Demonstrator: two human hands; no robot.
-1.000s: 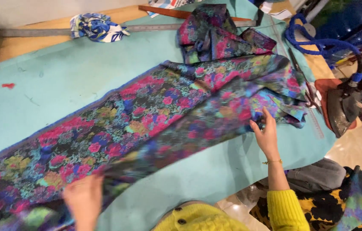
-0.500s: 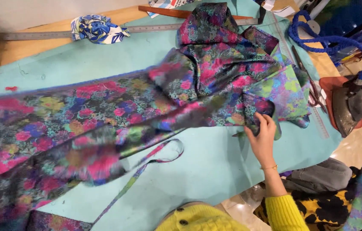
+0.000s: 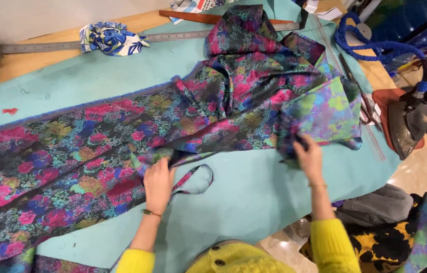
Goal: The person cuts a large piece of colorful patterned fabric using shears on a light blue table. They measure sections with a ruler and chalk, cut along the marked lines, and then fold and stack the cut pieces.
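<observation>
Fabric (image 3: 122, 151) with a busy floral print in pink, blue and green takes up most of the bench (image 3: 254, 202), which is covered in a turquoise sheet. Long stretch of it lies flat from the left edge toward the middle, and from there on it's bunched and folded over itself up toward the far right corner. So the left part looks laid out and the right part is a rumpled heap that isn't sorted yet, going by how it lies.

Left hand (image 3: 159, 184) sits at the near edge of the cloth around the middle, fingers closed on a pinch of the hem, right next to a thin loop of the same print (image 3: 193, 179) lying on the turquoise. Right hand (image 3: 308, 157) is at the folded corner on the right, grip clamped on the edge of the cloth there, though the fingertips are kind of buried in the folds so it's hard to be sure how much it has hold of.

Other stuff: a long metal ruler (image 3: 36, 47) runs along the far side on a bare wood strip, with a blue, white and yellow wad of cloth (image 3: 110, 38) sitting on it. Some printed paper (image 3: 193, 6) with red and blue pokes in at the top edge, too cropped to tell what it is. Off the right end there's a clothes iron (image 3: 410, 126) on a reddish pad and a blue coiled cord (image 3: 375, 45).
</observation>
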